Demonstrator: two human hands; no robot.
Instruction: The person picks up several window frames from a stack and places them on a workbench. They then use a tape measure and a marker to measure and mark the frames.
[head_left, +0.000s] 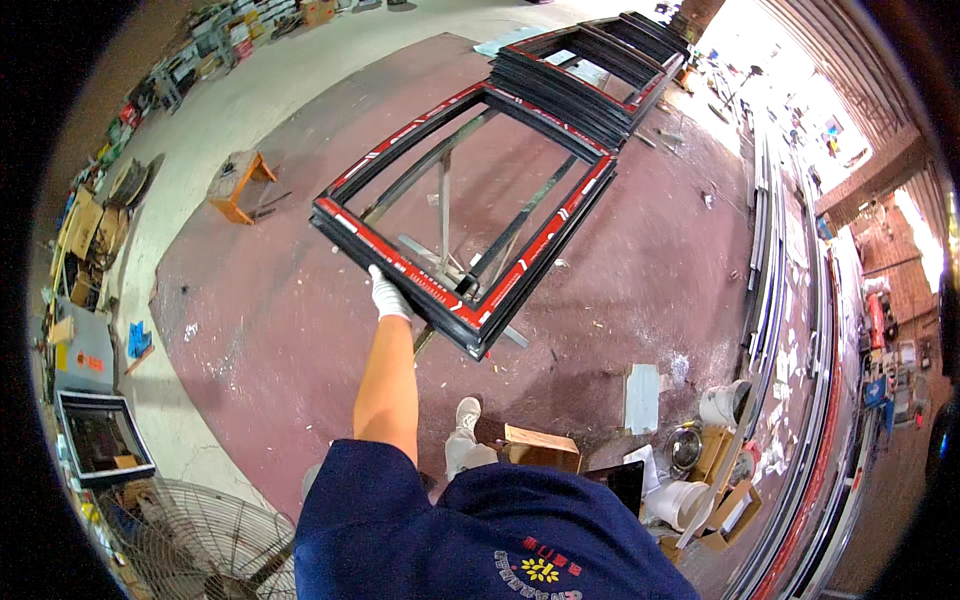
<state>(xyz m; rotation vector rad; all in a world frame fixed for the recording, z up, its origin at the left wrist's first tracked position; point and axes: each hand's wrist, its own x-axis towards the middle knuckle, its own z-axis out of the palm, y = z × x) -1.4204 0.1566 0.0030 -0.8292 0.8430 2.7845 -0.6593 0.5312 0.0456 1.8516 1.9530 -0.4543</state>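
White-gloved left grip (388,296), closure unclear, touches a red-and-black rectangular frame (543,241), apparently steadying it; shifting likely needs balance.

A workshop; black frames (418,278) and racked long bars (830,370) show it.

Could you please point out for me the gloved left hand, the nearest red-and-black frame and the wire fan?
Left hand (389,296): head view, middle of the glove.
Red-and-black frame (405,266): head view, rail by the hand.
Wire fan (190,540): head view, grille.
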